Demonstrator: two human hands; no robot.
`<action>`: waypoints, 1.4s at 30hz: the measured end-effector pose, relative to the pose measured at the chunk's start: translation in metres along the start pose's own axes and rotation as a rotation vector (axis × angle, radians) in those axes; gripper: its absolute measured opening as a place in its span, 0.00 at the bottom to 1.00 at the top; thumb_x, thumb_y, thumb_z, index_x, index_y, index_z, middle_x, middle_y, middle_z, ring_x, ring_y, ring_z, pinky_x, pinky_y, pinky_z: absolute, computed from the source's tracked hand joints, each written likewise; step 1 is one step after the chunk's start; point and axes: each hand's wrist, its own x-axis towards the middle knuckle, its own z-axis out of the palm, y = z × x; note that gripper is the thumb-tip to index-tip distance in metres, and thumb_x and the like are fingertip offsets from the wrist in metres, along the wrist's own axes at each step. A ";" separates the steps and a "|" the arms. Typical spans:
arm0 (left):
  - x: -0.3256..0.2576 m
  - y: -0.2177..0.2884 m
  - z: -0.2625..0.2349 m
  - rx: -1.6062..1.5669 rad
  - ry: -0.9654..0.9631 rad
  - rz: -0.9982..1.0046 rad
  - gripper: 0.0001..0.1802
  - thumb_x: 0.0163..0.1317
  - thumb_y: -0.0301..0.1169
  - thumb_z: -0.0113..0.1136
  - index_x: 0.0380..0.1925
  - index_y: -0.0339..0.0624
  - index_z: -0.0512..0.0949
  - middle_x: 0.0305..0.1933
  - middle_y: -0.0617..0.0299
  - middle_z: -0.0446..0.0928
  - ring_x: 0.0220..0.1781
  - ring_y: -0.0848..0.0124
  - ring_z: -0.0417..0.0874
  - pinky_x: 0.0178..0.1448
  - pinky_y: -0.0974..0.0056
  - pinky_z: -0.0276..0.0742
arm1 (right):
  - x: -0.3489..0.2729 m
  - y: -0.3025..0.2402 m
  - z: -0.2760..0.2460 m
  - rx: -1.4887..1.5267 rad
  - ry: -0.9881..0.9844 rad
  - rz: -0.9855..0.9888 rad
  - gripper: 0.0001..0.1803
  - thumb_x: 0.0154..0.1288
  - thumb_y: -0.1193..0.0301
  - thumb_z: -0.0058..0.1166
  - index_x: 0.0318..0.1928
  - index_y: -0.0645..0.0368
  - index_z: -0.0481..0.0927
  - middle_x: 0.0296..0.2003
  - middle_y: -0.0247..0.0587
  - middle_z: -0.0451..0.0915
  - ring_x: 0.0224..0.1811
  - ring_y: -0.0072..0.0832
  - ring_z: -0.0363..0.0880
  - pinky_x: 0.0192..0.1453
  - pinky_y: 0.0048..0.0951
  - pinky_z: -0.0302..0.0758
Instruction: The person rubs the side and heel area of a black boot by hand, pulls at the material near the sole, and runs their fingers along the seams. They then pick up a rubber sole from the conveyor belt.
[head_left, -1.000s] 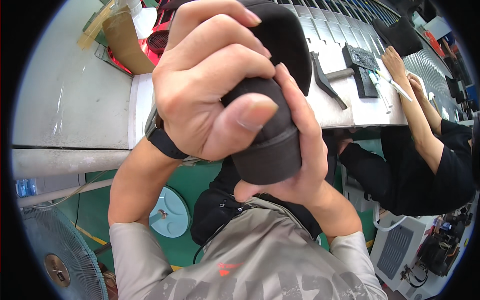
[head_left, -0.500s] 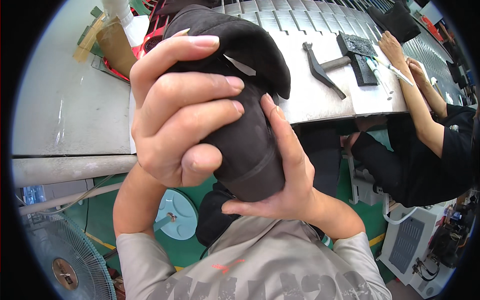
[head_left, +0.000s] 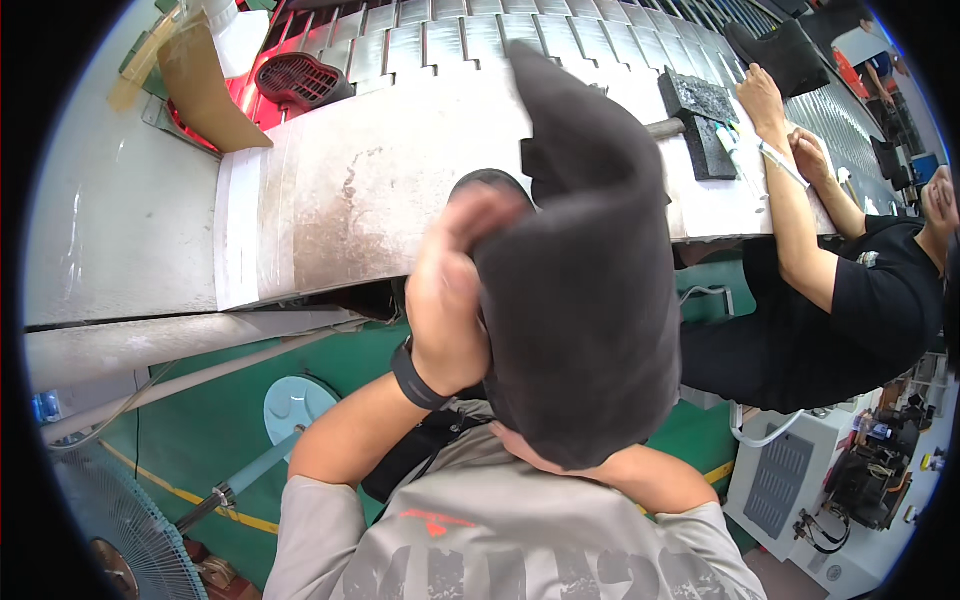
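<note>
A black suede-like boot (head_left: 585,320) fills the middle of the view, held up in front of my chest with its wide shaft facing me. Against the boot's left side is my left hand (head_left: 450,310), with a dark band on the wrist; its fingers are bent round the boot and smeared by motion. Under the shaft's lower edge, my right hand (head_left: 528,448) supports the boot, mostly hidden behind it. A rounded dark part of the boot (head_left: 490,182) shows beyond my left fingers. Behind the boot, only a hammer's grey handle (head_left: 665,128) shows.
A stained white worktable (head_left: 350,210) lies ahead, backed by a metal slat conveyor (head_left: 440,45). Black block (head_left: 710,150) stands right, near a co-worker's arms (head_left: 795,220). Another black boot (head_left: 780,58) is on the conveyor. Far left are a black sole (head_left: 300,80) and brown board (head_left: 205,90).
The boot has been turned so its shaft now faces me, and it has shifted right. My left hand moved from over its top to its left side; my right hand slid underneath.
</note>
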 end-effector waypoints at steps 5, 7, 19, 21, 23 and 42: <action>0.006 0.007 -0.004 -0.131 -0.307 0.377 0.40 0.84 0.63 0.40 0.52 0.34 0.84 0.48 0.49 0.88 0.50 0.51 0.89 0.68 0.43 0.79 | 0.037 0.043 0.055 0.116 0.859 -0.330 0.35 0.70 0.63 0.73 0.70 0.60 0.72 0.63 0.56 0.75 0.65 0.45 0.79 0.69 0.42 0.78; 0.006 -0.006 -0.006 -0.180 -0.347 0.351 0.38 0.83 0.63 0.43 0.53 0.36 0.84 0.52 0.48 0.87 0.54 0.49 0.88 0.69 0.42 0.78 | 0.063 0.067 0.069 0.113 1.202 -0.420 0.38 0.72 0.64 0.71 0.74 0.59 0.66 0.68 0.60 0.70 0.69 0.49 0.75 0.72 0.44 0.77; 0.102 -0.042 -0.044 0.152 -0.569 0.148 0.75 0.50 0.49 0.89 0.89 0.43 0.47 0.85 0.37 0.62 0.79 0.48 0.77 0.80 0.46 0.71 | 0.080 0.104 0.070 -0.009 0.881 -0.365 0.59 0.72 0.63 0.73 0.87 0.59 0.43 0.81 0.74 0.55 0.82 0.64 0.64 0.82 0.54 0.72; 0.108 -0.048 -0.046 0.183 -0.721 0.187 0.71 0.52 0.48 0.89 0.88 0.42 0.52 0.79 0.36 0.72 0.73 0.50 0.84 0.76 0.48 0.77 | 0.083 0.103 0.069 0.000 0.870 -0.356 0.58 0.71 0.63 0.73 0.86 0.60 0.44 0.81 0.73 0.56 0.82 0.62 0.65 0.82 0.53 0.72; 0.108 -0.052 -0.044 0.121 -0.693 0.181 0.62 0.54 0.46 0.87 0.84 0.39 0.62 0.73 0.36 0.78 0.68 0.50 0.87 0.71 0.50 0.81 | 0.085 0.103 0.067 0.016 0.857 -0.349 0.57 0.70 0.62 0.73 0.85 0.60 0.46 0.80 0.72 0.57 0.81 0.61 0.65 0.82 0.52 0.72; 0.104 -0.035 -0.020 -0.443 -0.456 -0.355 0.28 0.83 0.43 0.52 0.69 0.30 0.77 0.73 0.40 0.80 0.75 0.54 0.80 0.81 0.52 0.73 | 0.044 0.089 0.061 0.173 0.715 -0.199 0.49 0.65 0.60 0.75 0.79 0.65 0.63 0.74 0.61 0.70 0.75 0.49 0.73 0.78 0.45 0.73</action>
